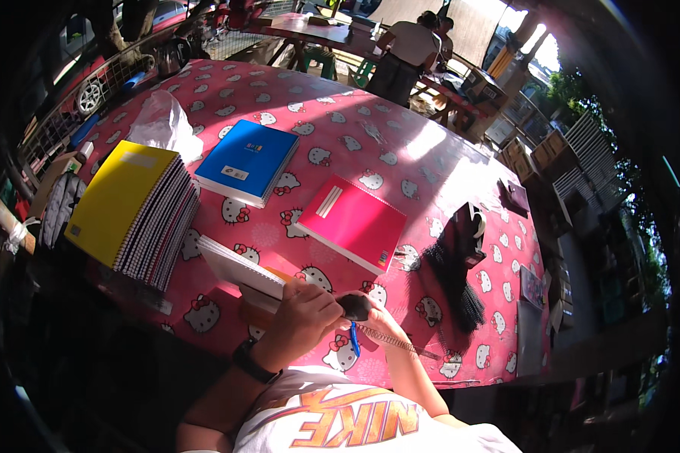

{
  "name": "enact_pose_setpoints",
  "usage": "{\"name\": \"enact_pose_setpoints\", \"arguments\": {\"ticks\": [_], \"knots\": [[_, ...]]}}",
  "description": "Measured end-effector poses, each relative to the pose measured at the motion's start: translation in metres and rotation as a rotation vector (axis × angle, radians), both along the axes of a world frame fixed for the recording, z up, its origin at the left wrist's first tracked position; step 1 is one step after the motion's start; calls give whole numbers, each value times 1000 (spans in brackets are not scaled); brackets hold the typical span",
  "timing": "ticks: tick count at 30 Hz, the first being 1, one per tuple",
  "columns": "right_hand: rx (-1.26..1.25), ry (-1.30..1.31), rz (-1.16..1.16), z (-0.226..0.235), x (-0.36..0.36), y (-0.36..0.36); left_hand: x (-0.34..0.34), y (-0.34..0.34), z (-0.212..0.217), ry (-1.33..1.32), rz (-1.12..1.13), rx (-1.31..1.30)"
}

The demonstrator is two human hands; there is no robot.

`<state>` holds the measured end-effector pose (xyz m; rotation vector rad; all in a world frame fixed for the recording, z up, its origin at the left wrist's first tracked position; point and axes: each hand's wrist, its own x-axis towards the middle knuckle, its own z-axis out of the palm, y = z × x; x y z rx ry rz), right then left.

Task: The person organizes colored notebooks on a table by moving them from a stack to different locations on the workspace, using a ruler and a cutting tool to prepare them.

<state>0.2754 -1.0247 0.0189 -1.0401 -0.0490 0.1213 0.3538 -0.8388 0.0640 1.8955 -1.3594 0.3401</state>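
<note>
Notebook (238, 266), its pale side showing, reached from my left fingers (315, 306) toward ten o'clock, tilted over the patterned tabletop (400, 260), its long axis running ten to four. Those fingers were clamped on its near end and lay closer to it than my right fingers (380, 317), which sat at three o'clock, wrapped around a dark object (354, 306). Below that hung a blue piece (354, 340); a wire coil (393, 340) pointed out toward four. Farther off, a pink notebook (355, 226) lay at one o'clock, a yellow-topped stack (128, 198) at ten.
</note>
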Motion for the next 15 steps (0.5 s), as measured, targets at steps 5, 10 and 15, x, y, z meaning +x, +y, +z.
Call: {"name": "enact_pose_setpoints", "arguments": {"ticks": [5, 10, 15], "knots": [[-94, -7, -63, -1, -3, -11, 3, 3, 12, 11, 211, -48], [-121, -160, 1, 19, -2, -13, 8, 12, -4, -29, 229, 14], [-729, -39, -130, 34, -6, -17, -1, 7, 0, -9, 217, 25]]}}
